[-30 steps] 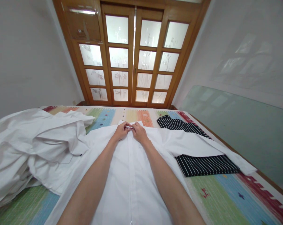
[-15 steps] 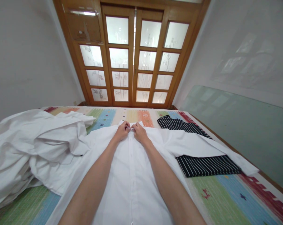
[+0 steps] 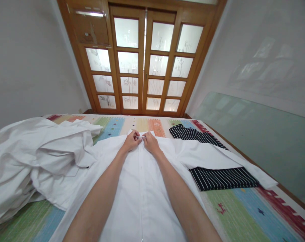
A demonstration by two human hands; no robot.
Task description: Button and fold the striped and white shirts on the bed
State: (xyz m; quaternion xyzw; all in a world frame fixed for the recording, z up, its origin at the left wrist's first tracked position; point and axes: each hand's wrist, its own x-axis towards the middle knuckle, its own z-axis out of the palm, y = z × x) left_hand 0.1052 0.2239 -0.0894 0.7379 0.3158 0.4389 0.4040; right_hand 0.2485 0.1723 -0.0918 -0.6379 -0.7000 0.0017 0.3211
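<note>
A white long-sleeved shirt [image 3: 128, 188] lies spread front side up, its collar pointing away from me and its button strip running down the middle. At the collar, my left hand [image 3: 132, 140] pinches the shirt's edge from the left. My right hand [image 3: 149, 142] grips the collar edge from the right, its fingertips almost meeting those of the left. Any button between the fingers is too small and too covered to make out. The sleeve on the right reaches across a folded black garment with white stripes [image 3: 225, 178].
A crumpled heap of white cloth [image 3: 54, 144] sits on the left, against the shirt. Underneath is a multicoloured patterned cover [image 3: 233, 215]. A pale green panel [image 3: 256, 134] leans along the right wall, and wooden glazed doors [image 3: 143, 60] stand at the back.
Both hands stay at the collar, with only slight finger movement; the right fingertips have shifted a little. The shirt and the other clothes lie as before.
</note>
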